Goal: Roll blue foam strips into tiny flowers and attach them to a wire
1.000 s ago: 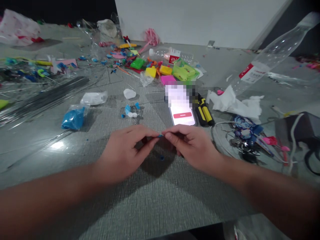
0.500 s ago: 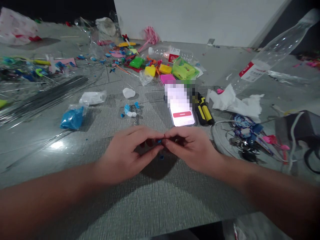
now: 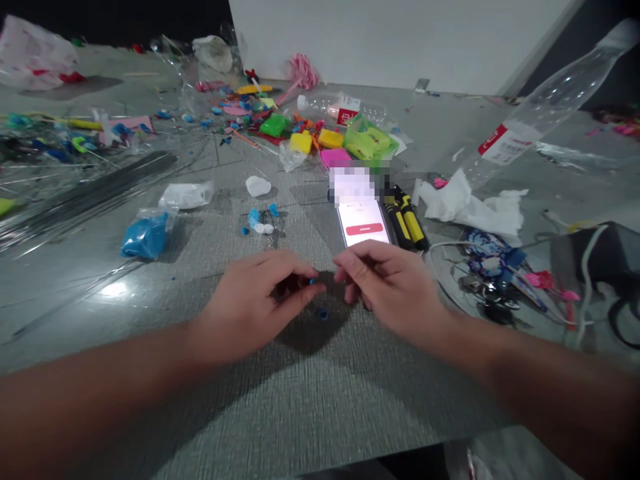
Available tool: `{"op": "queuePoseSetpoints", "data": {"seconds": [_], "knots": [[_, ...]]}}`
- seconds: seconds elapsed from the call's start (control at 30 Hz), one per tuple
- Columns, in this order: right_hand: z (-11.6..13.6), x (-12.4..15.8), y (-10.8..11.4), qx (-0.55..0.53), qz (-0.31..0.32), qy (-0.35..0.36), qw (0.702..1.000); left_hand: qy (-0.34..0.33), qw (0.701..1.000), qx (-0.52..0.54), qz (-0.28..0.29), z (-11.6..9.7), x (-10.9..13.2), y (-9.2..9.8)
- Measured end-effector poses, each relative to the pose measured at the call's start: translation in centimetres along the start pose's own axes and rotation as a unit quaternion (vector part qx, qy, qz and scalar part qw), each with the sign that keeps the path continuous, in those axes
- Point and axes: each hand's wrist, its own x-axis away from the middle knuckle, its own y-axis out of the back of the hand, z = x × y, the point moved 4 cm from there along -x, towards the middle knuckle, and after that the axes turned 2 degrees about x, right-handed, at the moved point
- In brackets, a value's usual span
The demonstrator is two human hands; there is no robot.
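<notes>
Between the thumb and fingertips of my left hand (image 3: 267,290) is a tiny blue clay piece (image 3: 313,281). My right hand (image 3: 387,277) is a short way to the right, its thumb pressed to the index finger; whether anything is pinched there I cannot make out. A small blue bit (image 3: 323,315) lies on the table below the gap between the hands. Beyond my left hand sits a small blue-and-white clay shape (image 3: 260,222) with loose blue bits around it. A white clay lump (image 3: 258,186) rests behind that.
A bag of blue clay (image 3: 145,235) and a white packet (image 3: 186,195) lie left. Past my right hand are a lit phone (image 3: 364,223), yellow-black pliers (image 3: 411,223), crumpled tissue (image 3: 473,203) and a tall plastic bottle (image 3: 550,100). Dark wires (image 3: 100,190) and colourful clay packs (image 3: 330,139) spread farther back.
My hands were touching at the fingertips around the blue piece. Now they are apart: the right has pulled away to the right, and the blue piece stays in my left fingers.
</notes>
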Motion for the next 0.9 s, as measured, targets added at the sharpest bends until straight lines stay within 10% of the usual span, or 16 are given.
{"op": "queuePoseSetpoints", "data": {"seconds": [0.9], "knots": [[-0.8, 0.0, -0.6, 0.040, 0.030, -0.014, 0.999, -0.112, 0.994, -0.007, 0.018, -1.0, 0.4, 0.0]]}}
